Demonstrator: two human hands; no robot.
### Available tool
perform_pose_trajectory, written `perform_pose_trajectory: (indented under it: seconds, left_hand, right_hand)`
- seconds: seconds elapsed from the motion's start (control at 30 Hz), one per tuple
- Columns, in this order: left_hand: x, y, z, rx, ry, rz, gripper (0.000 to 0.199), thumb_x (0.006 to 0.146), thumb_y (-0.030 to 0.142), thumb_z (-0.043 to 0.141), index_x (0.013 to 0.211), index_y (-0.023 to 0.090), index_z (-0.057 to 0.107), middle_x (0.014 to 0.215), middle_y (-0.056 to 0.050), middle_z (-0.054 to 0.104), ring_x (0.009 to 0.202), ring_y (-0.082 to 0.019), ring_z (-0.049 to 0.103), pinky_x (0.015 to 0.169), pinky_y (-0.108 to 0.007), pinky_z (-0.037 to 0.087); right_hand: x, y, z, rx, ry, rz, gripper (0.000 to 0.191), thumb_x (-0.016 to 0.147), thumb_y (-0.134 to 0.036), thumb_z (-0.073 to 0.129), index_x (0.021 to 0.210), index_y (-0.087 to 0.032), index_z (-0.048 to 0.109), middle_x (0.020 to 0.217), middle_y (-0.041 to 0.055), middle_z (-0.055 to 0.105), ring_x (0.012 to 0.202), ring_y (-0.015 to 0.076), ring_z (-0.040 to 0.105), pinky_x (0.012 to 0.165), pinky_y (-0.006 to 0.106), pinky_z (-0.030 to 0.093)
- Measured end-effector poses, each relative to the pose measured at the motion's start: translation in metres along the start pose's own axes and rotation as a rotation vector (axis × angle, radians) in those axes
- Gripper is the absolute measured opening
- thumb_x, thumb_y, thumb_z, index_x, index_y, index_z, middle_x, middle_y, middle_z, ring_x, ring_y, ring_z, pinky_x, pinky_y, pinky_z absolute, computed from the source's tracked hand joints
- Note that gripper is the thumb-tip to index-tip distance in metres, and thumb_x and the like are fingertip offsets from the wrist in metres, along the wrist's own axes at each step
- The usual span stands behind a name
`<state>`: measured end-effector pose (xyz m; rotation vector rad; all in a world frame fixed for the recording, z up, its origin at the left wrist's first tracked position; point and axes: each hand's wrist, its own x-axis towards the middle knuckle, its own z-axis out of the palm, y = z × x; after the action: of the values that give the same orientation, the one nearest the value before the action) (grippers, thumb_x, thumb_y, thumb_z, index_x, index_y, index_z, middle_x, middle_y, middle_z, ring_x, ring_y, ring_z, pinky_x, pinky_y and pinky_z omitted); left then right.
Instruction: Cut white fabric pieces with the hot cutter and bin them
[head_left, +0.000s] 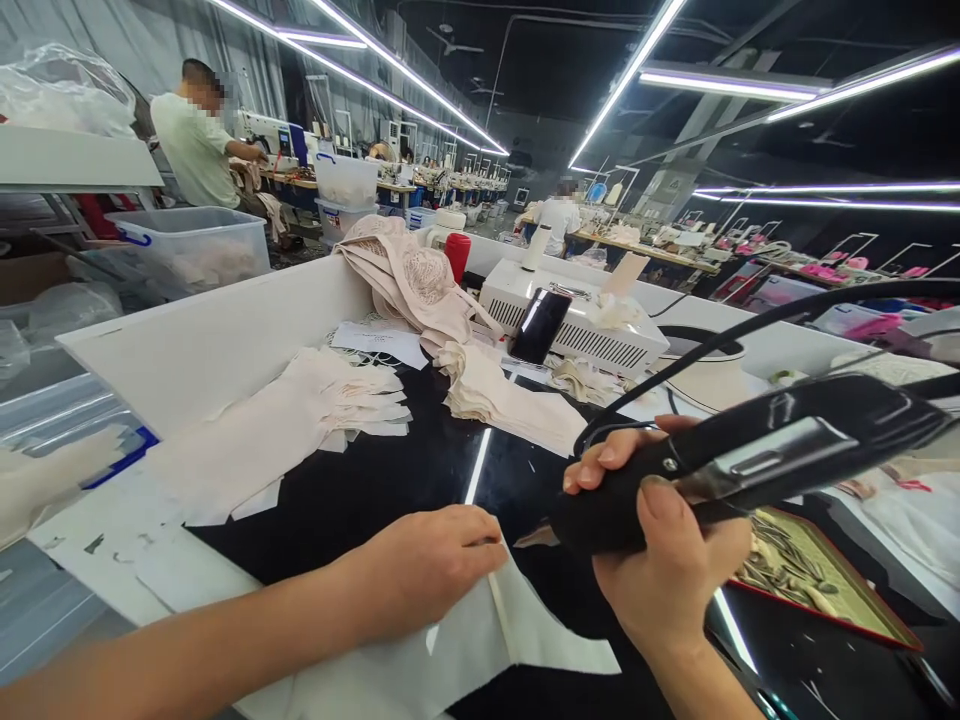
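Note:
My right hand grips a black corded handheld tool with a metal lever on its side. The thumb lies beside the lever, and the tool's front end points down to the left. A small pale tip shows just beyond that end. My left hand is closed at the upper edge of a pale fabric piece, thumb and forefinger pinched together. A narrow cream strip runs down the fabric from the fingertips. The fabric lies on a shiny black tabletop.
Pale fabric pieces lie in stacks at left and centre. Behind stand a white box, a phone, a red thread cone and beige lace garments. A tray with seed-like bits sits right. Other people work beyond.

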<state>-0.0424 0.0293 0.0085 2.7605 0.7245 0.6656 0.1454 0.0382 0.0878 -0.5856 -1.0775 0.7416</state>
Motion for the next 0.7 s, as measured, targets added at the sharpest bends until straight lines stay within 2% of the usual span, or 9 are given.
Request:
perform_pose_trajectory:
  seconds: [0.43,0.7]
  left_hand:
    - [0.0013,0.0022,-0.0019,-0.004,-0.017,-0.006,0.028,0.101,0.001,0.050,0.121,0.014,0.066,0.125,-0.008,0.068,0.114,-0.021,0.067,0.098,-0.031,0.062]
    - [0.0003,0.0022,-0.0017,0.014,0.011,0.000,0.029,0.100,0.000,0.051,0.121,0.013,0.065,0.127,-0.009,0.068,0.117,-0.022,0.067,0.098,-0.032,0.062]
  right_hand:
    - [0.0003,0.0036,0.0016,0.021,0.006,0.026,0.039,0.077,-0.036,0.088,0.108,-0.026,0.067,0.077,-0.0046,0.066,0.059,0.0131,0.063,0.055,0.027,0.059]
    - [-0.0025,0.0067,0.0016,0.000,-0.017,0.019,0.037,0.080,-0.035,0.085,0.111,-0.027,0.065,0.079,-0.0043,0.066,0.060,0.0134,0.064,0.056,0.029,0.058]
